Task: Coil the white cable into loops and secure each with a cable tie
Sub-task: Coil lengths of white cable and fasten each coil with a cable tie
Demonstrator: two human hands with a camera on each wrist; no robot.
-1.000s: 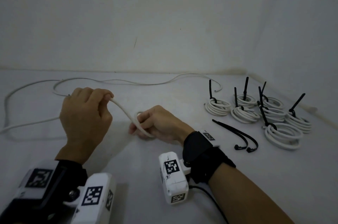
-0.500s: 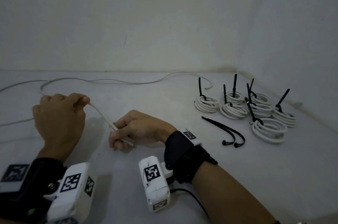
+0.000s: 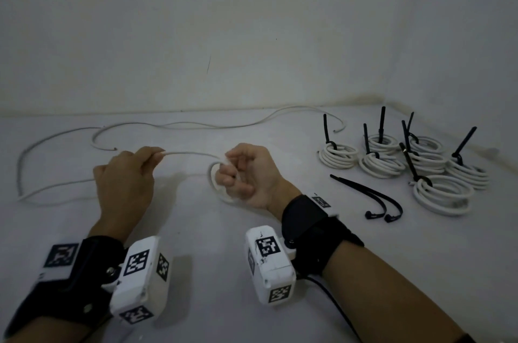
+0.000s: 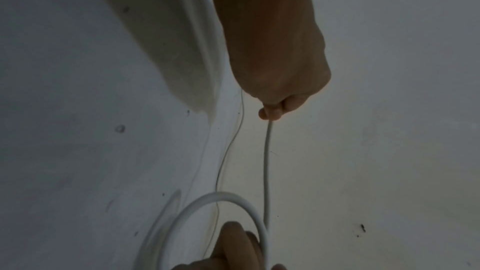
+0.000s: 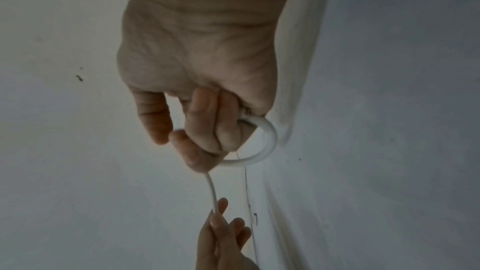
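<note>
White walls meet a pale tabletop (image 3: 213,230) where a person's right hand (image 3: 248,174) curls its fingers around a small loop of white cable (image 3: 190,152), while the left hand (image 3: 126,174) pinches the same cable just beside it, the strand stretched between them. Six finished coils (image 3: 403,163) with upright black ties sit to the right, near two loose cable ties (image 3: 370,197); slack cable trails along the far edge.

We are counting 6 tied cable coils (image 3: 339,156) | 2 loose black cable ties (image 3: 370,197) | 1 uncoiled white cable (image 3: 193,126) | 2 hands (image 3: 126,177) | 2 wrist cameras (image 3: 270,262)
</note>
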